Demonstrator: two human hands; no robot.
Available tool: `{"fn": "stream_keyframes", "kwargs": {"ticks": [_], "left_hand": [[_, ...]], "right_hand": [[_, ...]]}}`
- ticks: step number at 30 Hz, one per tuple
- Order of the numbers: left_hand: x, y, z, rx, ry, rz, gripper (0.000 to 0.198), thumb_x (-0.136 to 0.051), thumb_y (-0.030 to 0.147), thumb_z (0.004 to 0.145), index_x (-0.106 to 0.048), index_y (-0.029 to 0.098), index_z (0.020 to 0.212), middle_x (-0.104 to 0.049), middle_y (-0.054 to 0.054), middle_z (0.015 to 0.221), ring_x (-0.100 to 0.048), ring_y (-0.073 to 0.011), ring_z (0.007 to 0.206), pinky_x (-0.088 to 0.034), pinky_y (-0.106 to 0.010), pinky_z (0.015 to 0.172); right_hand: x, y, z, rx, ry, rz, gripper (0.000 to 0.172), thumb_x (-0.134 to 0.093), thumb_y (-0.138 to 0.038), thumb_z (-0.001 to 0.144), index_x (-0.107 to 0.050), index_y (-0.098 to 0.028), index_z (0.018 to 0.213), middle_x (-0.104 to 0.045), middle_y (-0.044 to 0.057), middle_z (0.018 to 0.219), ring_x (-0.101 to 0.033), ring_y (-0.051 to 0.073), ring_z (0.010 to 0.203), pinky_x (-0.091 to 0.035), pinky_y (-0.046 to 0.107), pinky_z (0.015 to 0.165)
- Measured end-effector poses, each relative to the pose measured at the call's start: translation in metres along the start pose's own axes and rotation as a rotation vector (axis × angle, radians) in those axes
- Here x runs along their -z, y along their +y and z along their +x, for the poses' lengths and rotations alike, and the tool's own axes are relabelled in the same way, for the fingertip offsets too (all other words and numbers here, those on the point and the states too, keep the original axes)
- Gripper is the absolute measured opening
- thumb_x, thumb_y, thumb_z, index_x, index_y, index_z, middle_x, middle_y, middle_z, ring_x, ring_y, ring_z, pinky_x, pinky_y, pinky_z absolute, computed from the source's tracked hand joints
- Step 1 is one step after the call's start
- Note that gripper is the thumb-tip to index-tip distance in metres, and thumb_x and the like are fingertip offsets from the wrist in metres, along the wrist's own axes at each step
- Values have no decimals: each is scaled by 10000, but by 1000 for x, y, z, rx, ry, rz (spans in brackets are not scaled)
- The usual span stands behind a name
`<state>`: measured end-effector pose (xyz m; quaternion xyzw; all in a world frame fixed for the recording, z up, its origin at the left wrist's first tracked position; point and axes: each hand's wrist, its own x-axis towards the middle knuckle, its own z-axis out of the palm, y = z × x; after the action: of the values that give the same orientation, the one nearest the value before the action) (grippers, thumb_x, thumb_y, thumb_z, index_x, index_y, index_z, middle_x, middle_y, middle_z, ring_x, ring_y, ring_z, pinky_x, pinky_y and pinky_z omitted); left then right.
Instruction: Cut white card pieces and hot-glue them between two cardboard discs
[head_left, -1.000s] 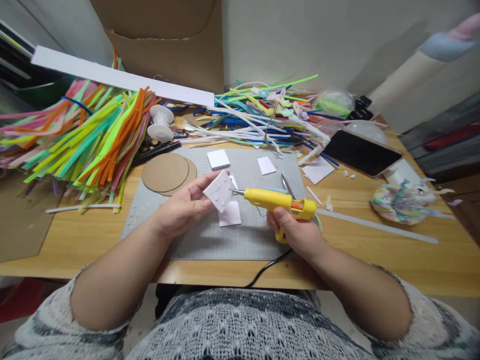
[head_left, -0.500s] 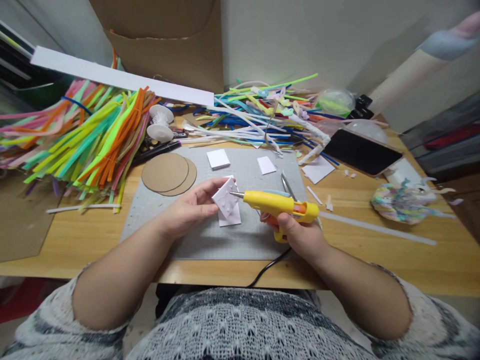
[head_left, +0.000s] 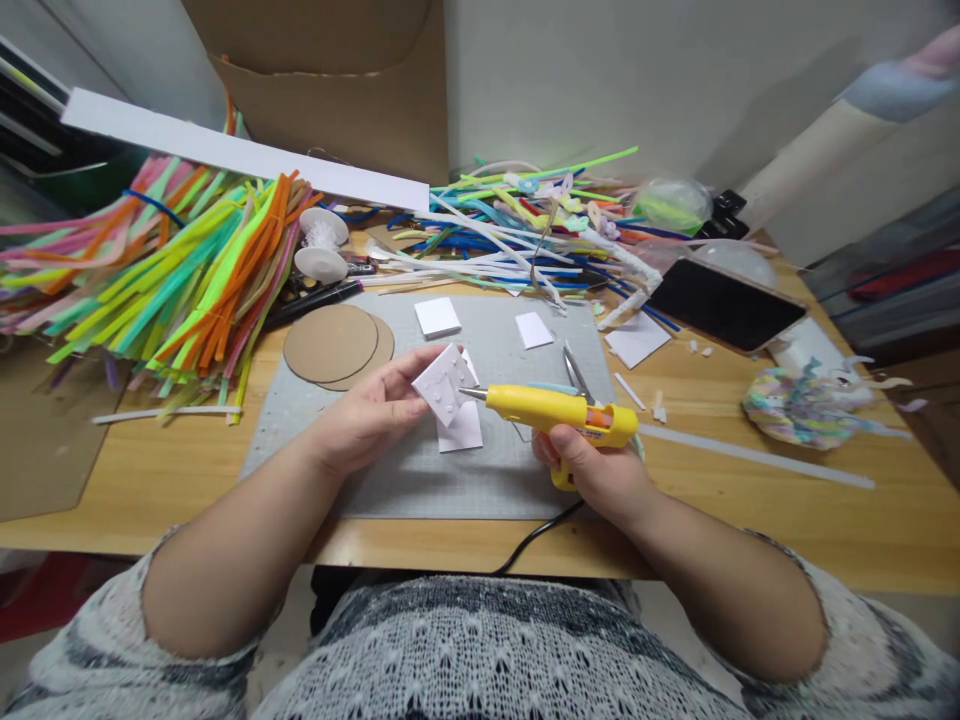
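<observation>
- Cutting mat (head_left: 409,490), grey, one: my landmark, flat on the bench (head_left: 825,525).
- Left hand (head_left: 371,408), one: I have its fingers clamped on a white card (head_left: 437,387), blob-dotted, tilted above the mat.
- Right hand (head_left: 600,468), one: I have its fingers wrapped round a yellow glue gun (head_left: 544,405) above the mat, nozzle at the card's face; contact, I cannot tell.
- Cardboard discs (head_left: 330,343), two, overlapping: mat's far left corner.
- Phone (head_left: 727,303), dark-screened: right of the mat.
</observation>
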<state>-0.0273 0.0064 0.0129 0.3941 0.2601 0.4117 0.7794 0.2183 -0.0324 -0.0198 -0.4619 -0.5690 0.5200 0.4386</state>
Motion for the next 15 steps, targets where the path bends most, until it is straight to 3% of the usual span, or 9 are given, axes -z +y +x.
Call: {"fn": "stream_keyframes", "kwargs": {"ticks": [5, 10, 15], "left_hand": [[1, 2, -1, -25, 39, -13, 466, -743, 198, 707, -637, 233, 1159, -629, -56, 1205, -576, -200, 1081, -404, -298, 950], [2, 2, -1, -28, 62, 16, 505, -757, 214, 692, -620, 213, 1178, -621, -69, 1210, -575, -207, 1080, -415, -295, 938], [3, 4, 0, -42, 80, 39, 529, -755, 223, 695, -606, 208, 1202, -619, -69, 1206, -572, -203, 1078, -410, -291, 945]], "right_hand": [[1, -2, 0, -35, -55, -19, 374, -552, -566, 819, -681, -255, 981, -577, 28, 686, -557, 169, 664, -479, 309, 526], [-2, -13, 3, -49, -85, -92, 371, -585, -564, 794, -693, -240, 941, -537, 9, 594, -536, 153, 608, -457, 285, 494], [2, -8, -1, -118, 1, -85, 366, -617, -562, 770, -699, -222, 877, -573, 10, 626, -532, 132, 594, -459, 269, 503]]}}
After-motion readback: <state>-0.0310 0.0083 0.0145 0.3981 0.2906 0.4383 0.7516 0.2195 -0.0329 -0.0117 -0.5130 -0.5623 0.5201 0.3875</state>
